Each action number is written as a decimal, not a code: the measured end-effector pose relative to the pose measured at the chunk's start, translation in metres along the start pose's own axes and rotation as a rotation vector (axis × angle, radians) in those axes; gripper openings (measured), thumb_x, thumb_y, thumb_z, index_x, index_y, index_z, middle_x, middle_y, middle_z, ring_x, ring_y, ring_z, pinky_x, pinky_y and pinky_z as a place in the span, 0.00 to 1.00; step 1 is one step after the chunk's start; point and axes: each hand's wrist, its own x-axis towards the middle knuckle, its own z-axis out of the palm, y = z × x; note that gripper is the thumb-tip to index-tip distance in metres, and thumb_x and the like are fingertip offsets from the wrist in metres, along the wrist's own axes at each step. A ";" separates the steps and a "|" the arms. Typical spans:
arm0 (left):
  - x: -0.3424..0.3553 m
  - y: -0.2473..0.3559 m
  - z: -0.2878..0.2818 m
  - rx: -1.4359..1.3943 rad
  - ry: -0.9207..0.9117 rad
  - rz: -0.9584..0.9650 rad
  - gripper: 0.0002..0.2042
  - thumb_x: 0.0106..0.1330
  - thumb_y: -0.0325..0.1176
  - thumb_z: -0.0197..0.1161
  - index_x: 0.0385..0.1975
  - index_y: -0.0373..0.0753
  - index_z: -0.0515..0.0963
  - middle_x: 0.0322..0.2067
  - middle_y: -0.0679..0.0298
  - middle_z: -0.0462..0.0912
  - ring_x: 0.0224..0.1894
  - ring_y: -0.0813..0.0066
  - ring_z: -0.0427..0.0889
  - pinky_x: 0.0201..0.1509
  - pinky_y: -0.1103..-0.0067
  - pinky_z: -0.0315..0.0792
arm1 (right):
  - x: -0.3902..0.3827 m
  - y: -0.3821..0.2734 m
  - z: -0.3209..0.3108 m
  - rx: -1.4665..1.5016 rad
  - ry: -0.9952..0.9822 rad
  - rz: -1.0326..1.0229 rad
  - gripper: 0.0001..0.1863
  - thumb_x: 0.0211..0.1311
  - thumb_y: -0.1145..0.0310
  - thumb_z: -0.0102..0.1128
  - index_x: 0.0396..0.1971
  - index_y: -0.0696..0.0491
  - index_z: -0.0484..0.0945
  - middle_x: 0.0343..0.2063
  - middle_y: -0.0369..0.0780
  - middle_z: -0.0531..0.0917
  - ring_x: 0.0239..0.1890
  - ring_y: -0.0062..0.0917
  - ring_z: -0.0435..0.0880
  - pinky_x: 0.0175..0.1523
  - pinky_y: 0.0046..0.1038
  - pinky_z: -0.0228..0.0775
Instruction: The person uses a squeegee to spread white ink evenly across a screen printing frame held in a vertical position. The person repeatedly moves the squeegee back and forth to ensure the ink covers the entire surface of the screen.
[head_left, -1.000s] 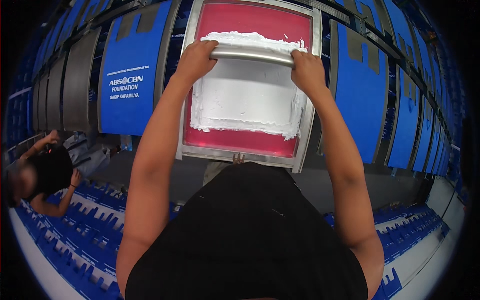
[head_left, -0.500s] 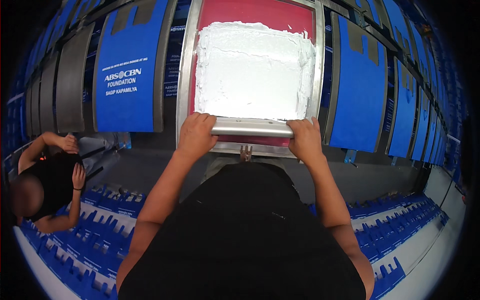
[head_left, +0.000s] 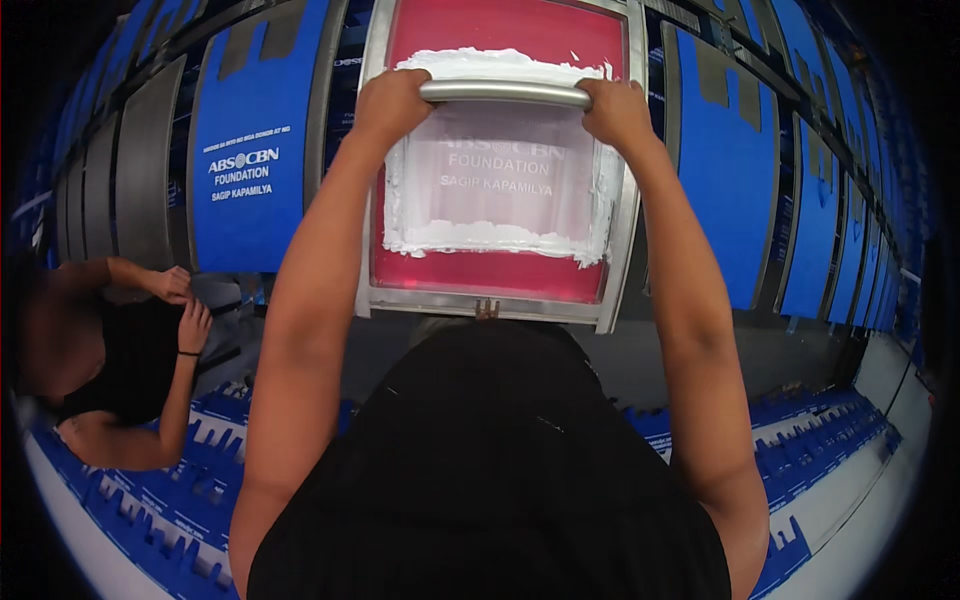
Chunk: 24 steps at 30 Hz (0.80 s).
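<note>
A squeegee with a round metallic handle (head_left: 505, 92) lies across a screen-printing frame (head_left: 420, 299). My left hand (head_left: 393, 105) is closed around its left end, and my right hand (head_left: 617, 112) grips the right end. Both arms reach forward. The frame's mesh is red (head_left: 490, 277) around a paler window. Thick white ink (head_left: 490, 238) rings that window, with a ridge beyond the squeegee. On the near side of the handle the ink is thin, and pale lettering and a blurred bag shape show through. The squeegee's blade is hidden under the handle.
Blue bags with cut-out handles (head_left: 250, 150) lie on dark boards to the left, and more bags (head_left: 725, 180) are on the right. A metal hinge-like clip (head_left: 487, 309) sits at the frame's near edge. Another person (head_left: 130, 350) in black stands at the left, hands together. Rows of blue bags (head_left: 800, 450) lie behind.
Both hands have pushed the squeegee away from me, from the near edge to the far part of the screen. The thick white layer over the window has thinned, exposing lettering.
</note>
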 end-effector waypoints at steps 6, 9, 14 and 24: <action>-0.174 0.013 -0.014 -0.124 -0.051 0.109 0.17 0.38 0.23 0.69 0.33 0.40 0.81 0.31 0.57 0.81 0.37 0.55 0.79 0.42 0.64 0.73 | -0.172 -0.059 -0.003 0.188 -0.143 -0.051 0.22 0.40 0.80 0.58 0.40 0.49 0.82 0.34 0.40 0.85 0.43 0.34 0.81 0.69 0.50 0.50; -0.206 0.022 0.013 -0.160 0.031 0.160 0.19 0.36 0.22 0.68 0.34 0.39 0.79 0.32 0.58 0.80 0.38 0.57 0.78 0.43 0.66 0.71 | -0.212 -0.074 0.028 0.241 -0.024 -0.001 0.22 0.37 0.81 0.59 0.39 0.50 0.81 0.36 0.39 0.85 0.43 0.34 0.81 0.68 0.54 0.51; -0.045 -0.004 0.012 -0.008 -0.067 -0.007 0.11 0.45 0.31 0.67 0.31 0.42 0.83 0.26 0.52 0.83 0.33 0.53 0.83 0.40 0.63 0.76 | -0.058 -0.023 0.031 -0.016 -0.045 0.043 0.19 0.47 0.72 0.59 0.42 0.42 0.83 0.31 0.39 0.85 0.40 0.31 0.83 0.64 0.54 0.55; -0.197 0.018 0.000 -0.188 0.038 0.147 0.15 0.40 0.22 0.64 0.32 0.38 0.79 0.29 0.56 0.79 0.37 0.55 0.77 0.43 0.63 0.70 | -0.195 -0.063 0.001 0.169 -0.113 -0.044 0.21 0.39 0.75 0.64 0.40 0.48 0.82 0.35 0.41 0.85 0.44 0.33 0.81 0.70 0.52 0.48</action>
